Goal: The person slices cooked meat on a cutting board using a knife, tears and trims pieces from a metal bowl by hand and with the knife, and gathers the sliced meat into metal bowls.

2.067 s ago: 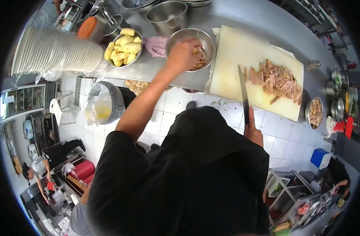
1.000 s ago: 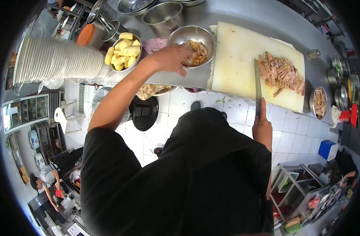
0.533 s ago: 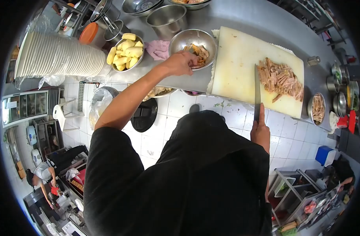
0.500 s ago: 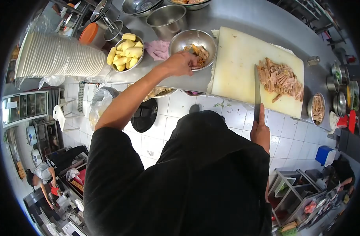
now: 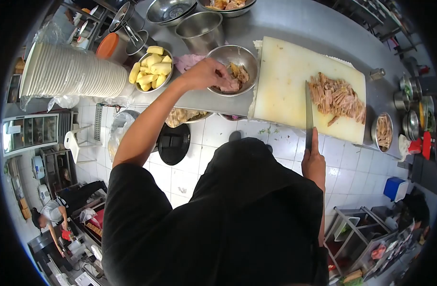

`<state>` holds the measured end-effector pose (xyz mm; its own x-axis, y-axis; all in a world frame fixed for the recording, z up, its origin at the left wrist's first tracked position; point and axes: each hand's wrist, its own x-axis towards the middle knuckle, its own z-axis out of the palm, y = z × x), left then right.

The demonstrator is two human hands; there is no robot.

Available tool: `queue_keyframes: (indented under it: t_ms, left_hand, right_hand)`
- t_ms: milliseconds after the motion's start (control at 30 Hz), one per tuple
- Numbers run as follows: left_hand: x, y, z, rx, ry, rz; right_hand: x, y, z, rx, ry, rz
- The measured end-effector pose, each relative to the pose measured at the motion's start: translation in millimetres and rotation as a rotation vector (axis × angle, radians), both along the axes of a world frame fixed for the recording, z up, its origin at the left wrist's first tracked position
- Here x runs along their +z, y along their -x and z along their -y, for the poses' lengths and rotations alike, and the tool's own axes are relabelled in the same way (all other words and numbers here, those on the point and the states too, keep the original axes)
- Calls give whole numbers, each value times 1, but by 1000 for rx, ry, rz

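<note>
My left hand (image 5: 205, 75) is at the left side of a steel bowl (image 5: 249, 58), its fingers closed on a piece of meat (image 5: 230, 86) low in the bowl. More meat pieces lie beside it. In my right hand (image 5: 314, 164) is the handle of a long knife (image 5: 309, 114), its blade resting over the white cutting board (image 5: 283, 78). Just right of the blade lies a heap of sliced meat (image 5: 337, 97) in strips.
Left of the bowl are a pink cloth (image 5: 187, 62), a bowl of peeled yellow pieces (image 5: 152, 69) and stacked white containers (image 5: 75, 71). A steel pot (image 5: 199, 32) stands behind. At right is a small bowl of strips (image 5: 384, 131). A person (image 5: 51, 214) works at lower left.
My left hand has shifted slightly left, and a piece of meat now shows in its fingers. The knife and my right hand have barely moved.
</note>
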<state>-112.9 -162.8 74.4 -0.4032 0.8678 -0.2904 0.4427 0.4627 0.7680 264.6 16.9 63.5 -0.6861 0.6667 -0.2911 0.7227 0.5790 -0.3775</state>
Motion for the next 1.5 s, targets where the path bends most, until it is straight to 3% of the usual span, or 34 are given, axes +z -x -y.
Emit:
queue_keyframes:
  t_ms: [233, 533, 633, 800, 900, 1000, 1233, 1367, 1500]
  left_hand:
    - [31, 24, 11, 396, -152, 338]
    - [58, 13, -22, 308, -300, 212]
    - [74, -13, -64, 115, -210, -12]
    - [64, -67, -142, -153, -304, -541]
    - [6, -102, -156, -287, -306, -829]
    - [-56, -132, -129, -298, -534, -580]
    - [-65, -138, -112, 62, -627, -475]
    - [-67, -132, -118, 71, -665, -479]
    - [-68, -127, -125, 68, -611, -416]
  right_hand:
    - [-1, 0, 1, -7, 13, -19]
    - [-7, -3, 0, 12, 7, -63]
    - [-2, -2, 0, 12, 12, -44]
    - [5, -3, 0, -51, 159, -85]
    - [10, -8, 2, -85, 204, -99]
    - [10, -14, 1, -103, 245, -147]
    - [14, 0, -4, -38, 146, -245]
    - [35, 40, -5, -35, 99, -253]
    - [19, 63, -9, 29, 25, -333]
